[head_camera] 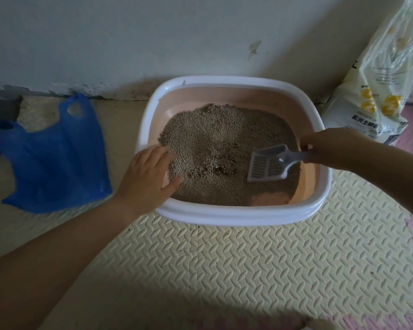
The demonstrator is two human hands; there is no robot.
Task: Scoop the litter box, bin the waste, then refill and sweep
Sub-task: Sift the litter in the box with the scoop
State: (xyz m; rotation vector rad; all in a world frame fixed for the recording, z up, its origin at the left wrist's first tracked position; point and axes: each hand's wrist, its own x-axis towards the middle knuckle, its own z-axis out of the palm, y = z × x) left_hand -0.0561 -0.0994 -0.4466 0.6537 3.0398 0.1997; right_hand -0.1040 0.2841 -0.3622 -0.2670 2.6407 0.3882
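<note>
The litter bag (pixel 373 98) reads "膨润土猫砂"

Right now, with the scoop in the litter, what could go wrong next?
1. The blue bag lies flat, left of the litter box, while the right hand holds the scoop at the right side; carried waste may drop on the mat.
2. The left hand rests on the litter and may get soiled.

You have a litter box (pixel 236 214) with white rim and peach inside, grey-brown litter (pixel 212 139), a pale grey scoop (pixel 267 166), a blue plastic bag (pixel 53 158) left, a white, yellow-marked sack (pixel 372 96) far right, and a cream herringbone-patterned mat (pixel 272 270).
</note>
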